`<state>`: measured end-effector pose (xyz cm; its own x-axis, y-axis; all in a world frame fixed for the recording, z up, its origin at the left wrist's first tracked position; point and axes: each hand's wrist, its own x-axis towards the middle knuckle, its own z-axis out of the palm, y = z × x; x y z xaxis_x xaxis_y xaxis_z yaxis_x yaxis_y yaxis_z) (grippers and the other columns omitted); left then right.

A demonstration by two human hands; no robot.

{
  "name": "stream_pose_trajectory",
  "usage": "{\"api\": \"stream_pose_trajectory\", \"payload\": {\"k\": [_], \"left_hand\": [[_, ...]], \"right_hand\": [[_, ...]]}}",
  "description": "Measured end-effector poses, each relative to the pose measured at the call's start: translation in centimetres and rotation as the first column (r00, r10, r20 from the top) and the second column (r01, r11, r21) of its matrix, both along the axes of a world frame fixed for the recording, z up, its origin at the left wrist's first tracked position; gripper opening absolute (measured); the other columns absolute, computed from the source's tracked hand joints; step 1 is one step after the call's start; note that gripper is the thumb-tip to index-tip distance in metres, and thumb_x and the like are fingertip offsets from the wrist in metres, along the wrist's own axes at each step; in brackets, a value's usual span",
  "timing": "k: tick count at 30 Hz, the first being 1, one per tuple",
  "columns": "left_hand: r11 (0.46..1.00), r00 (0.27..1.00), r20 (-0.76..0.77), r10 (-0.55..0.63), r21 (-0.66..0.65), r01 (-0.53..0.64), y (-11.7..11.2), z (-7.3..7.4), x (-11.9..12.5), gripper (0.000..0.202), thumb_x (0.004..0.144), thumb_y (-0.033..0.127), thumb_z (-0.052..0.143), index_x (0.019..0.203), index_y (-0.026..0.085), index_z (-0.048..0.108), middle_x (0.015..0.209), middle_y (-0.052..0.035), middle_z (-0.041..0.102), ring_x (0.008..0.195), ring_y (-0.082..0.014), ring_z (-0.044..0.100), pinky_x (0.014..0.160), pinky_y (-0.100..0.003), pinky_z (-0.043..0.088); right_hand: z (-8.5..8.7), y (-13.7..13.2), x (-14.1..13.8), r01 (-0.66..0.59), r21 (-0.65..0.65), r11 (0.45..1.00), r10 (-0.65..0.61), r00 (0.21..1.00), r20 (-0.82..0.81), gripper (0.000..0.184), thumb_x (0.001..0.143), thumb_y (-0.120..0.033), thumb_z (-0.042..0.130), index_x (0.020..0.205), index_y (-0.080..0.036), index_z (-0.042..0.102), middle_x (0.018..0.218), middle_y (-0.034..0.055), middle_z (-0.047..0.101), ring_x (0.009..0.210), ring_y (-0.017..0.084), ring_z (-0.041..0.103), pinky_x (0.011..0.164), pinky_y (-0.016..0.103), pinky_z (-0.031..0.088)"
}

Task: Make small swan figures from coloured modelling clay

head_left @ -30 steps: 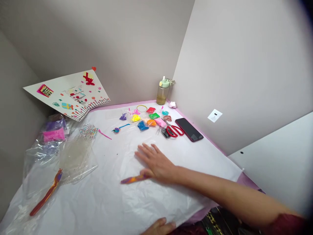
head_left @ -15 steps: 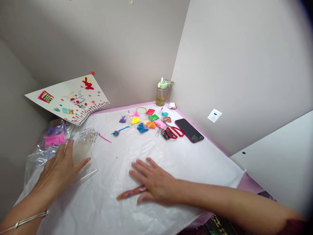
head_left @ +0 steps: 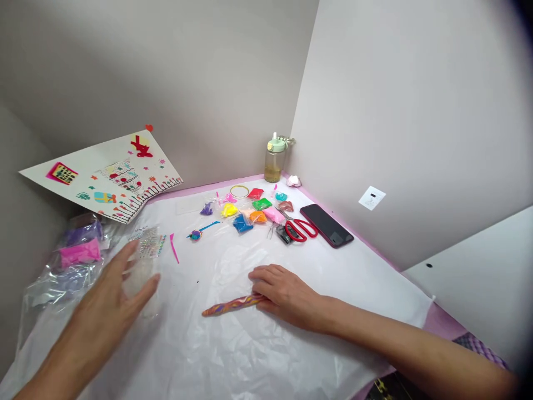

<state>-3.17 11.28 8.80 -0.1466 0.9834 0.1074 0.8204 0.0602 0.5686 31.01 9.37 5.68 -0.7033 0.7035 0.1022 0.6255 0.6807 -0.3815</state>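
A marbled clay roll (head_left: 231, 305), orange, purple and yellow with a tapered left end, lies on the white sheet (head_left: 200, 355). My right hand (head_left: 285, 294) is closed around its right end, the fingers drawn together and the palm low. My left hand (head_left: 106, 294) is open, thumb and fingers apart, beside a clear sheet of rhinestones (head_left: 147, 244); whether it touches that sheet I cannot tell. Right of the rhinestones lies a thin pink tool (head_left: 174, 248). Farther back is a blue tool (head_left: 209, 226) with a multicoloured clay lump (head_left: 195, 235) at its end.
Several clay packets (head_left: 242, 223) lie toward the back with red-handled scissors (head_left: 300, 229) and a phone (head_left: 327, 225). A bottle (head_left: 273, 161) stands in the corner. At left, clear bags hold a pink packet (head_left: 81, 253), below a decorated board (head_left: 108, 178) against the wall.
My right hand has gone from spread flat to fingers drawn together, and the roll now shows more of its length. My left hand has shifted slightly, and the rhinestone sheet has turned.
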Motion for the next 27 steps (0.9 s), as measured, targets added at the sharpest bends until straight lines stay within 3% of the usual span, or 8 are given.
{"api": "stream_pose_trajectory", "payload": {"k": [3, 6, 9, 11, 15, 19, 23, 27], "left_hand": [[0.996, 0.975, 0.211, -0.074, -0.042, 0.085, -0.4, 0.4, 4.3, 0.076, 0.085, 0.064, 0.055, 0.151, 0.036, 0.031, 0.146, -0.0083, 0.052, 0.122, -0.0320, 0.060, 0.100, -0.054, 0.050], [0.980, 0.953, 0.250, -0.171, -0.054, 0.190, 0.0, -0.8, 6.6, 0.078, 0.085, 0.064, 0.055, 0.150, 0.027, 0.034, 0.147, -0.0131, 0.050, 0.126, -0.0331, 0.056, 0.102, -0.053, 0.048], [0.972, 0.942, 0.250, -0.226, 0.000, 0.233, 0.2, -2.0, 6.9, 0.064, 0.087, 0.061, 0.054, 0.141, 0.026, 0.047, 0.150, -0.0111, 0.047, 0.136, -0.0325, 0.046, 0.111, -0.055, 0.038], [0.956, 0.892, 0.369, -0.261, -0.027, 0.291, -0.2, -2.2, 6.5, 0.057, 0.089, 0.056, 0.056, 0.139, 0.031, 0.047, 0.145, -0.0084, 0.052, 0.134, -0.0294, 0.049, 0.112, -0.052, 0.039], [0.859, 0.744, 0.597, -0.300, -0.170, 0.483, -2.3, -2.0, 5.4, 0.050, 0.090, 0.049, 0.060, 0.137, 0.035, 0.048, 0.125, -0.0042, 0.066, 0.109, -0.0230, 0.068, 0.095, -0.038, 0.055], [0.849, 0.835, 0.211, -0.509, -0.034, 0.527, -4.6, -3.2, 5.8, 0.026, 0.095, 0.046, 0.054, 0.115, 0.033, 0.064, 0.114, -0.0012, 0.072, 0.107, -0.0226, 0.069, 0.088, -0.035, 0.060], [0.774, 0.812, -0.252, -0.526, 0.254, 0.580, -6.3, -4.7, 8.0, 0.052, 0.095, 0.039, 0.056, 0.144, 0.028, 0.043, 0.146, -0.0095, 0.055, 0.132, -0.0270, 0.055, 0.097, -0.041, 0.057], [0.741, 0.744, -0.326, -0.583, 0.161, 0.652, -7.1, -4.5, 10.4, 0.046, 0.090, 0.028, 0.062, 0.134, 0.020, 0.049, 0.125, -0.0120, 0.066, 0.113, -0.0267, 0.066, 0.088, -0.040, 0.061]], "right_hand": [[1.2, -0.4, 0.0, 0.077, -0.231, 0.970, -0.116, 0.981, -0.159, 0.014, 0.097, -0.026, 0.056, 0.104, -0.019, 0.067, 0.106, 0.0079, 0.069, 0.095, 0.019, 0.064, 0.086, 0.034, 0.051], [3.6, -0.1, -0.6, -0.027, -0.644, 0.764, -0.294, 0.875, -0.385, 0.018, 0.092, -0.035, 0.064, 0.100, -0.019, 0.066, 0.084, 0.0012, 0.066, 0.070, 0.012, 0.058, 0.063, 0.024, 0.049], [4.8, 0.9, -1.5, -0.192, -0.765, 0.615, -0.434, 0.727, -0.532, 0.024, 0.086, -0.038, 0.071, 0.097, -0.017, 0.065, 0.078, -0.0007, 0.062, 0.065, 0.010, 0.052, 0.055, 0.019, 0.043], [4.7, 1.6, -1.8, -0.169, -0.750, 0.640, -0.452, 0.707, -0.545, 0.025, 0.086, -0.039, 0.071, 0.096, -0.017, 0.066, 0.075, -0.0020, 0.060, 0.063, 0.008, 0.049, 0.054, 0.019, 0.039], [3.4, 1.7, -1.0, 0.000, -0.679, 0.734, -0.400, 0.809, -0.432, 0.018, 0.090, -0.034, 0.067, 0.098, -0.018, 0.068, 0.082, -0.0011, 0.064, 0.071, 0.010, 0.054, 0.064, 0.022, 0.042], [2.7, -0.2, 1.2, 0.065, -0.520, 0.852, -0.234, 0.935, -0.266, 0.016, 0.095, -0.029, 0.060, 0.107, -0.022, 0.069, 0.098, 0.0022, 0.068, 0.086, 0.015, 0.062, 0.077, 0.027, 0.048], [2.5, -2.4, 3.0, 0.054, -0.347, 0.936, -0.107, 0.985, -0.134, 0.030, 0.098, -0.020, 0.054, 0.126, -0.026, 0.061, 0.111, 0.0060, 0.064, 0.102, 0.019, 0.060, 0.088, 0.032, 0.049], [1.7, -3.5, 4.4, 0.138, -0.281, 0.950, -0.178, 0.976, -0.122, 0.037, 0.098, -0.018, 0.054, 0.134, -0.026, 0.053, 0.119, 0.0080, 0.060, 0.108, 0.020, 0.058, 0.092, 0.034, 0.050]]}}
